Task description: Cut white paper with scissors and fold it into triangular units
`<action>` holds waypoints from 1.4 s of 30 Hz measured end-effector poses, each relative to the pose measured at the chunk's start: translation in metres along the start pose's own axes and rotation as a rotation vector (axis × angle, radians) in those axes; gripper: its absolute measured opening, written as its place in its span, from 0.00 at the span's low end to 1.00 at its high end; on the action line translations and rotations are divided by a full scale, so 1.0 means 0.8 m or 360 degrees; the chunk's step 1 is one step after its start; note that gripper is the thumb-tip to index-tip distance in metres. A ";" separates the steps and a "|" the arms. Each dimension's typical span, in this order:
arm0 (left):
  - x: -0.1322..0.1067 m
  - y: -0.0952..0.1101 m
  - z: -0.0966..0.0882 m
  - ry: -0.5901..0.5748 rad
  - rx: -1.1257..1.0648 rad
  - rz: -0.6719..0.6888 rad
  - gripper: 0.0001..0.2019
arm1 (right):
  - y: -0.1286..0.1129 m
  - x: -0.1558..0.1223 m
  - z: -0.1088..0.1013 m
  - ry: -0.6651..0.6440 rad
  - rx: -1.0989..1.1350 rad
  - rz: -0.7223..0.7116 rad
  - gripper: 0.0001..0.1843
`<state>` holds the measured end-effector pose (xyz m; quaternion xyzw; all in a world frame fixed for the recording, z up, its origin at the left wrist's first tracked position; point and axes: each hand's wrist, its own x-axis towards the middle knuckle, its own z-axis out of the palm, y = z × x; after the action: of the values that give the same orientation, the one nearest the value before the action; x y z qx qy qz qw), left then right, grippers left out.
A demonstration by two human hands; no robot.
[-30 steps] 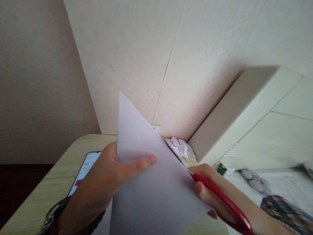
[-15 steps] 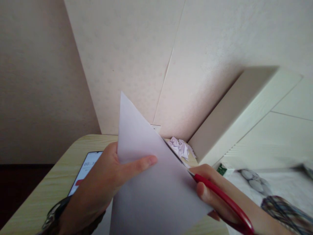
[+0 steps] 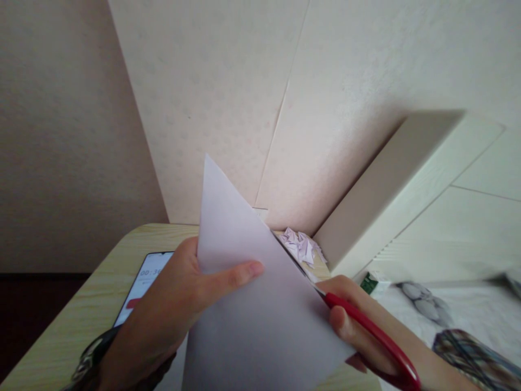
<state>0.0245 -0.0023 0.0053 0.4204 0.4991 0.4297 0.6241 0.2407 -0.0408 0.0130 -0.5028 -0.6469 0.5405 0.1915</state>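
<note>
A white sheet of paper (image 3: 260, 320) is held up in front of me, its pointed corner upward. My left hand (image 3: 191, 288) grips its left side, with the thumb flat on the near face and the fingers hidden behind. Red-handled scissors (image 3: 374, 331) are in my right hand (image 3: 354, 309), at the paper's slanting right edge. Their blades run along that edge, and a dark blade shows just beyond it. The lower edge of the sheet runs out of view.
A phone (image 3: 140, 288) showing a timer lies on the wooden table (image 3: 77, 298), partly behind my left hand. Folded paper pieces (image 3: 301, 247) are piled by the wall. To the right are a white cabinet-like panel (image 3: 391, 179), a green-and-white box (image 3: 372, 282) and checked cloth (image 3: 472, 353).
The paper's top corner has shifted slightly right and down. My left thumb has moved a little to the right; the scissors have barely moved.
</note>
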 end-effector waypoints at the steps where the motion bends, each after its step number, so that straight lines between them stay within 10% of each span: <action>1: 0.000 0.000 0.000 -0.0011 0.0002 0.0004 0.09 | -0.001 0.001 0.000 -0.0001 -0.0001 -0.0005 0.39; 42: 0.007 -0.002 -0.002 0.0061 -0.0006 0.0095 0.11 | 0.010 0.001 0.008 0.0001 -0.0024 -0.0021 0.41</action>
<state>0.0236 0.0026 0.0022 0.4257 0.4974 0.4569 0.6022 0.2386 -0.0441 0.0036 -0.5002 -0.6540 0.5342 0.1916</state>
